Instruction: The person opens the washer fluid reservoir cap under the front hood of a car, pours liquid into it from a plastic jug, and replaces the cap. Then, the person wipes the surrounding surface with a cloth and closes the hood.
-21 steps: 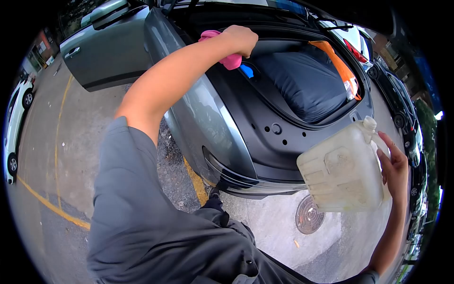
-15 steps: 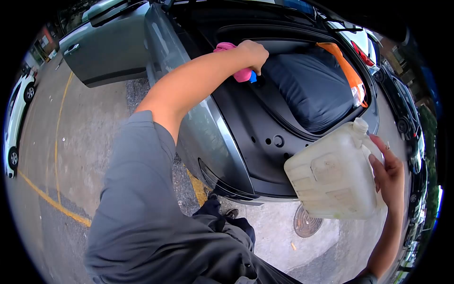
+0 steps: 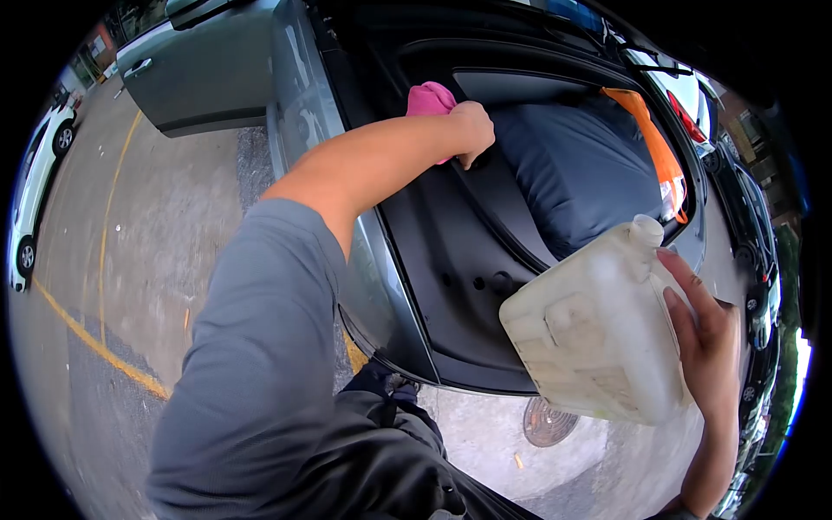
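My left hand (image 3: 472, 134) reaches over the open compartment at the car's end, its fingers curled downward beside a pink cloth (image 3: 430, 98). What those fingers grip is hidden beneath the hand. With my right hand (image 3: 704, 334) I hold a whitish, translucent plastic jerrycan (image 3: 598, 334) by its handle side. The can is tilted, and its round neck (image 3: 646, 230) points up. It hangs in front of the compartment's near edge.
A dark, bulky bag (image 3: 563, 169) fills the well, with an orange bag (image 3: 650, 139) beside it. The grey car's door (image 3: 195, 78) stands open at left. Parked cars line both sides. A round manhole cover (image 3: 549, 423) lies in the ground below.
The jerrycan and my right hand have shifted slightly left and down in view. My left hand has turned a little, and the blue piece beneath it is now hidden.
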The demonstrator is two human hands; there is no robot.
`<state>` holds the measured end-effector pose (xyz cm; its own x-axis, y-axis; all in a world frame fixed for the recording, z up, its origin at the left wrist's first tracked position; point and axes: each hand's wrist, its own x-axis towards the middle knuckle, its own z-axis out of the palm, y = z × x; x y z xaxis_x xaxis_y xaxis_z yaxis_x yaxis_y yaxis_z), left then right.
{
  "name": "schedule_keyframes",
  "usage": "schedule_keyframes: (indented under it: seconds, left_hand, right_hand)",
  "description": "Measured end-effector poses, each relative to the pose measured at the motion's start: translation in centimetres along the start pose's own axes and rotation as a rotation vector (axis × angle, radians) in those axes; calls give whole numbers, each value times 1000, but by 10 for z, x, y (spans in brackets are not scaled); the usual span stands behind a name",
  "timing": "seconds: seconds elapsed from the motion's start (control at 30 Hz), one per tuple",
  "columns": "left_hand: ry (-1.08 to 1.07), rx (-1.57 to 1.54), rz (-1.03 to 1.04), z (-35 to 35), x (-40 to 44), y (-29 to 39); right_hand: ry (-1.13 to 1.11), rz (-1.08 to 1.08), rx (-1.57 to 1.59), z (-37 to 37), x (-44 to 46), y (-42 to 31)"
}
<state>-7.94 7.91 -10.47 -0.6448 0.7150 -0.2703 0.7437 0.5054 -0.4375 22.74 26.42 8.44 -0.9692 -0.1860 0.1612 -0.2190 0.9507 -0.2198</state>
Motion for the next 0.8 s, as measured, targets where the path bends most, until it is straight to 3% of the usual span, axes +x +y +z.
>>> schedule_keyframes:
  seconds: [0.17, 0.23, 0.4, 0.63, 0.8]
  left_hand:
    - [18, 164, -18, -7, -7, 18]
    - [25, 229, -56, -1, 1, 20]
    - [-10, 55, 78, 6, 11, 0]
    - [163, -253, -179, 11, -5, -81]
    - [310, -504, -409, 62, -10, -110]
  right_hand:
    - [-85, 114, 86, 0, 30, -6]
    - [-83, 47, 58, 1, 41, -5]
    - [-178, 34, -30, -4, 66, -10]
    - [-210, -44, 14, 4, 104, -11]
    - [-339, 172, 25, 8, 131, -24]
